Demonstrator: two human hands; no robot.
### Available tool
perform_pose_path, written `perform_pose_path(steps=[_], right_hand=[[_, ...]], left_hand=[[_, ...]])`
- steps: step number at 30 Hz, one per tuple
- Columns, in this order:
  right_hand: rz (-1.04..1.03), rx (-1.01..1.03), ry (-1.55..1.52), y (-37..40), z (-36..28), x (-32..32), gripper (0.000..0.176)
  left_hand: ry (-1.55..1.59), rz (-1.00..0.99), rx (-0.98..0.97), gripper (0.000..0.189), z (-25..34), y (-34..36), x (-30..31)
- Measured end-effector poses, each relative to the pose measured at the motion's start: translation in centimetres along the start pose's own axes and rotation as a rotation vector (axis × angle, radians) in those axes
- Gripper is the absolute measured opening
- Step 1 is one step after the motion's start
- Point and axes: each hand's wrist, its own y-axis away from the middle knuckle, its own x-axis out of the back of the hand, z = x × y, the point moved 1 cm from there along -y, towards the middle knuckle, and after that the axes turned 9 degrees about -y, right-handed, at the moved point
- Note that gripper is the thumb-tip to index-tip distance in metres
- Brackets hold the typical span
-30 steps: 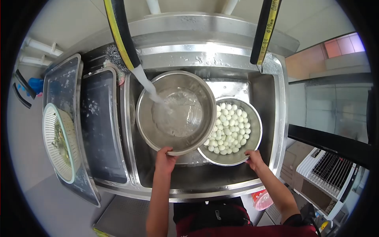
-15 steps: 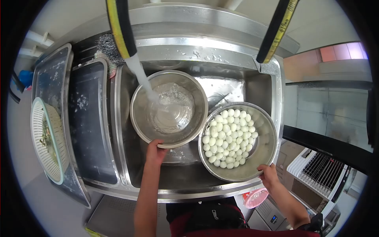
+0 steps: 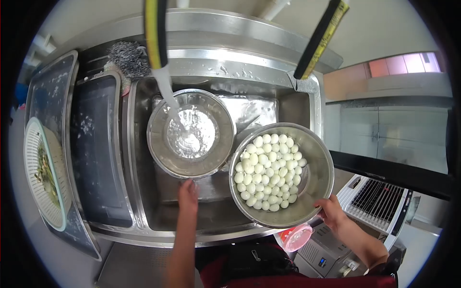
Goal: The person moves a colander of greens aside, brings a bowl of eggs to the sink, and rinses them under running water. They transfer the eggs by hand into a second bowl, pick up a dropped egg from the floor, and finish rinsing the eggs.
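Observation:
My right hand [image 3: 330, 211] grips the lower right rim of a wide steel bowl [image 3: 314, 173], thumb over the edge. Many small, pale peeled eggs [image 3: 270, 168] are heaped on the bowl's left side. The bowl is over the right part of the sink. My left hand [image 3: 188, 194] is just below the near rim of a second steel bowl [image 3: 156, 144], its fingers pointing at it and not wrapped round the rim. Water [image 3: 167, 89] from a black and yellow hose [image 3: 154, 38] runs into this second bowl, which has clear water in its bottom.
The steel sink [image 3: 211, 225] surrounds both bowls. Two dark trays [image 3: 103, 158] lean at the left, beside a pale colander [image 3: 36, 158] with plant scraps. A scouring pad [image 3: 128, 58] sits at the back left. Another hose [image 3: 319, 41] hangs at the back right.
My left hand has let go of the water bowl's rim and drawn back slightly. The egg bowl has come nearer to me, with my right hand still on its rim. The view has shifted.

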Motion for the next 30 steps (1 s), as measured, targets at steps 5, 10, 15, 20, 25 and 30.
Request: perform_pose_path(steps=[5, 10, 15, 20, 25, 30], right_hand=[[-0.132, 0.028, 0.111, 0.0, -2.4, -1.7, 0.035], [-0.193, 0.026, 0.206, 0.2, -4.8, -4.1, 0.033], [-0.216, 0.089, 0.443, 3.0, -8.4, -6.9, 0.03], [-0.158, 0.141, 0.683, 6.5, -12.0, -10.1, 0.032], [-0.179, 0.265, 1.156, 7.7, -14.5, -13.2, 0.033], [-0.088, 0.953, 2.131, 12.5, -16.7, -18.7, 0.048]], left_hand=[[-0.19, -0.287, 0.014, 0.048, -2.1, 8.5, -4.8], [-0.575, -0.383, -0.327, 0.027, -1.9, 7.7, -6.6], [-0.428, -0.492, -0.155, 0.021, -2.1, 8.0, -6.8], [-0.268, -0.535, -0.015, 0.027, -2.0, 9.1, -6.8], [-0.131, -0.545, 0.158, 0.027, -2.9, 10.0, -6.7], [0.185, -0.706, 0.36, 0.023, -5.8, 9.4, -7.7]])
